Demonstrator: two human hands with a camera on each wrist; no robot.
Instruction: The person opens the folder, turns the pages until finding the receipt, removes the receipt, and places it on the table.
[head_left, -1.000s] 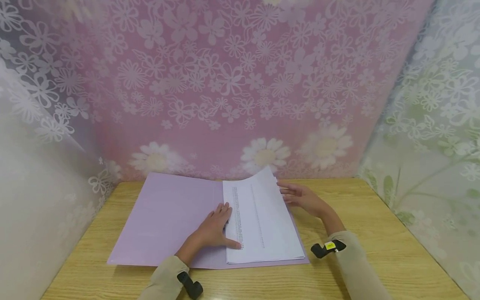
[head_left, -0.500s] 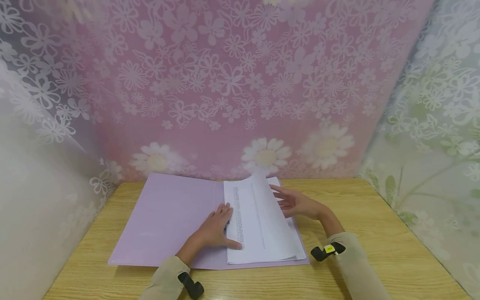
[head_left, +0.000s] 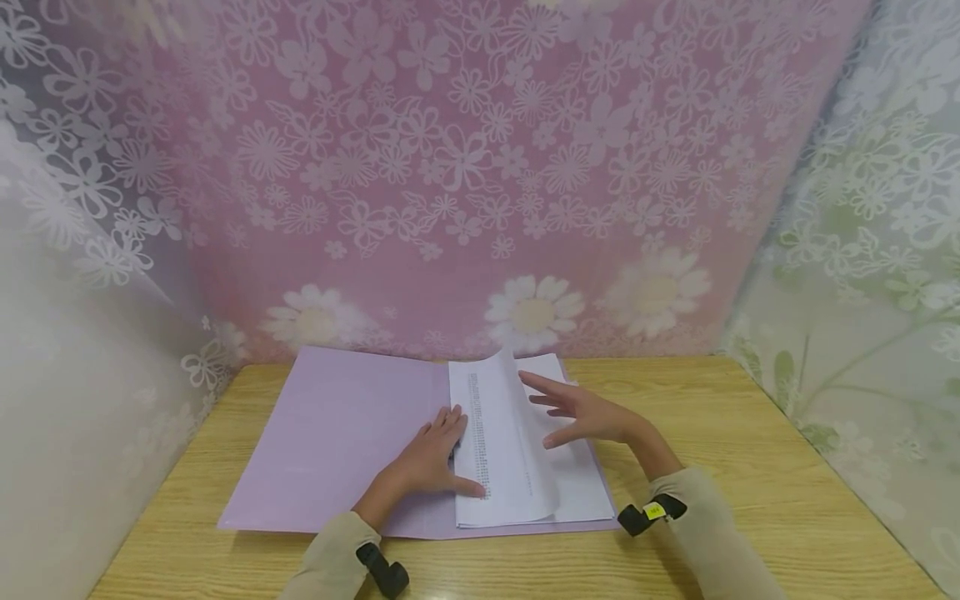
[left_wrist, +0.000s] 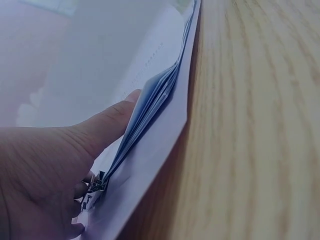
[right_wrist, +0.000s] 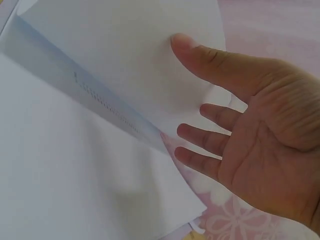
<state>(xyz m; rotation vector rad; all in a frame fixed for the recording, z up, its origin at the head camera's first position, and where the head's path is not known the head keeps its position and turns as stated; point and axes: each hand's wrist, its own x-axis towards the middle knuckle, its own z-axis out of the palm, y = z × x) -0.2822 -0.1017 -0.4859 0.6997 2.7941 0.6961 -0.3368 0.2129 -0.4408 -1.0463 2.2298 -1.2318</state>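
An open lilac folder (head_left: 330, 442) lies on the table, with a stack of printed paper (head_left: 577, 475) on its right side. The top sheet (head_left: 513, 442) is bent up and curls toward the left. My left hand (head_left: 422, 460) rests at the stack's left edge, its thumb on the printed page. A small metal clip (left_wrist: 99, 181) shows beside the fingers in the left wrist view. My right hand (head_left: 588, 414) is spread behind the bent sheet; the right wrist view has the thumb (right_wrist: 186, 46) against or very near the sheet, with nothing gripped.
The wooden table (head_left: 712, 433) extends around the folder. A pink flowered curtain (head_left: 420, 183) stands behind the table, with pale patterned sheets on both sides. A black wrist camera (head_left: 382, 571) sits on the left sleeve, another camera (head_left: 651, 512) on the right.
My right hand has moved left, and the top sheet has bent further over to the left, baring more of the page below. The left hand has stayed in place.
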